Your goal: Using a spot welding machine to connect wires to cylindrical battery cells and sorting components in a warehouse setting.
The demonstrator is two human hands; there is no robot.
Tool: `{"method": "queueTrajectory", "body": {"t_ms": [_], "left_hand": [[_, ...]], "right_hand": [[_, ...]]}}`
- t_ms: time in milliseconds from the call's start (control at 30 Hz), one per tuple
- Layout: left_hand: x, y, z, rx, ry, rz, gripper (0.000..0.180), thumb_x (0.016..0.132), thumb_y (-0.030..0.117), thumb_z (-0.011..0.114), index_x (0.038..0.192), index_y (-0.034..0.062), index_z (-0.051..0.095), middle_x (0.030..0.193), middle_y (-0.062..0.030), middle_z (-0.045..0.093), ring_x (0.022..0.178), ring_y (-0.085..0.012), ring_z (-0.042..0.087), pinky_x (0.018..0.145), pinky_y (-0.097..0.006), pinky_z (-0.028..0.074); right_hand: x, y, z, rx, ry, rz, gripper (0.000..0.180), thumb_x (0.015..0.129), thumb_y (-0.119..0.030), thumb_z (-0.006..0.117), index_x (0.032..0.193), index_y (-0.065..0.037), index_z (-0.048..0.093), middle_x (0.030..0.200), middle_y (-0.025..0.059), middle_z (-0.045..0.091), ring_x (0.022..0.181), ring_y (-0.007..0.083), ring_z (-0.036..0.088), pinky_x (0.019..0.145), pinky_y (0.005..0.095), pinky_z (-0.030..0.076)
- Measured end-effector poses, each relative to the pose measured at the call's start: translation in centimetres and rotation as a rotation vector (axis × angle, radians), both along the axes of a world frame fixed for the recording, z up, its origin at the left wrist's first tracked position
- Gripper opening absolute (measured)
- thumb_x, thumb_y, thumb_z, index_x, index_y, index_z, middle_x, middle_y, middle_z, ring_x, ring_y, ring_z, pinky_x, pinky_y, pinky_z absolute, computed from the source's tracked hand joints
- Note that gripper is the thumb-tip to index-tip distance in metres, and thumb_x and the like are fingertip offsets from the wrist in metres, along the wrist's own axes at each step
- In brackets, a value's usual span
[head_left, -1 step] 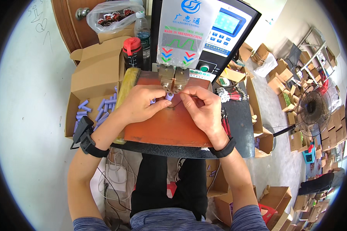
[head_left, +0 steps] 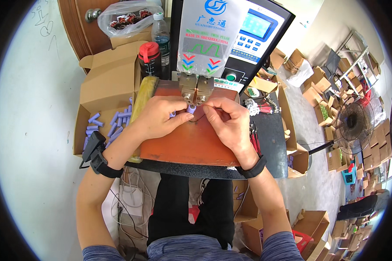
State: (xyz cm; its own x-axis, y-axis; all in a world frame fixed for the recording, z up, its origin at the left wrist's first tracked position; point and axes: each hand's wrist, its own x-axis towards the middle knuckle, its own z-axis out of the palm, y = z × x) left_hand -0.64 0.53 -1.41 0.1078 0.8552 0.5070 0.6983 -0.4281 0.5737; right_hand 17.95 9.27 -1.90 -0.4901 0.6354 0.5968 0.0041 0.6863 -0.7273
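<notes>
Okay, the big grey machine (head_left: 222,39) with the blue screen is standing at the back of the bench (head_left: 270,143), its two metal heads (head_left: 197,89) hanging just over the work. A reddish-brown board (head_left: 187,143) is lying on the bench in front of it, carrying both hands. On the person's left an open cardboard box (head_left: 106,93) is sitting beside the board, with loose purple cells (head_left: 113,119) lying in its tray. A dark bottle with a red cap (head_left: 149,58) and a clear water bottle (head_left: 162,32) are standing behind the box, and a plastic bag (head_left: 126,17) is sitting further back. A bundle of red wires (head_left: 261,106) is lying on the bench to the right of the board.

The left hand (head_left: 159,117) is pinching a small purple cell (head_left: 190,109) between thumb and fingers, holding it right under the metal heads. The right hand (head_left: 228,119) is closing its fingertips on a thin wire (head_left: 200,116) and pressing it against that cell. Both wrists are wearing black bands.
</notes>
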Motion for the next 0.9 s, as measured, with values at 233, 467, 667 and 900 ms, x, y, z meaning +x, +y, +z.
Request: {"method": "queueTrajectory", "body": {"t_ms": [233,467,667,900], "left_hand": [[-0.15,0.05,-0.09,-0.012,0.028,0.0,0.021,0.085,0.024,0.064,0.081,0.0033,0.062,0.072,-0.0136,0.06,0.066,-0.0339,0.058,0.057,-0.04,0.042],[-0.04,0.0,-0.02,0.012,0.011,-0.005,0.021,0.085,0.024,0.063,0.081,0.0035,0.062,0.073,-0.0138,0.061,0.068,-0.0343,0.058,0.057,-0.041,0.042],[-0.07,0.14,0.0,-0.011,0.027,0.0,0.019,0.086,0.023,0.062,0.082,0.0043,0.062,0.074,-0.0136,0.062,0.068,-0.0347,0.059,0.058,-0.04,0.044],[-0.3,-0.03,-0.09,-0.051,0.012,-0.04,0.014,0.087,0.015,0.063,0.092,0.0024,0.064,0.079,-0.0123,0.064,0.071,-0.0264,0.06,0.064,-0.033,0.046]], "right_hand": [[-0.13,-0.18,0.38,0.153,-0.033,-0.022,0.008,0.078,-0.009,0.071,0.085,-0.006,0.069,0.074,0.0082,0.067,0.064,0.0203,0.064,0.058,0.0301,0.05],[-0.19,-0.55,0.83,0.173,-0.079,-0.053,0.008,0.078,-0.011,0.071,0.084,-0.006,0.069,0.073,0.0083,0.066,0.06,0.0214,0.063,0.056,0.0308,0.05],[-0.07,-0.48,0.55,0.188,-0.09,-0.062,0.009,0.079,-0.011,0.071,0.085,-0.005,0.069,0.074,0.0088,0.066,0.06,0.0211,0.063,0.056,0.0306,0.05],[-0.25,-0.4,0.3,0.179,-0.051,-0.023,0.009,0.078,-0.009,0.07,0.085,-0.004,0.068,0.075,0.0094,0.067,0.062,0.0213,0.065,0.057,0.0306,0.051]]}}
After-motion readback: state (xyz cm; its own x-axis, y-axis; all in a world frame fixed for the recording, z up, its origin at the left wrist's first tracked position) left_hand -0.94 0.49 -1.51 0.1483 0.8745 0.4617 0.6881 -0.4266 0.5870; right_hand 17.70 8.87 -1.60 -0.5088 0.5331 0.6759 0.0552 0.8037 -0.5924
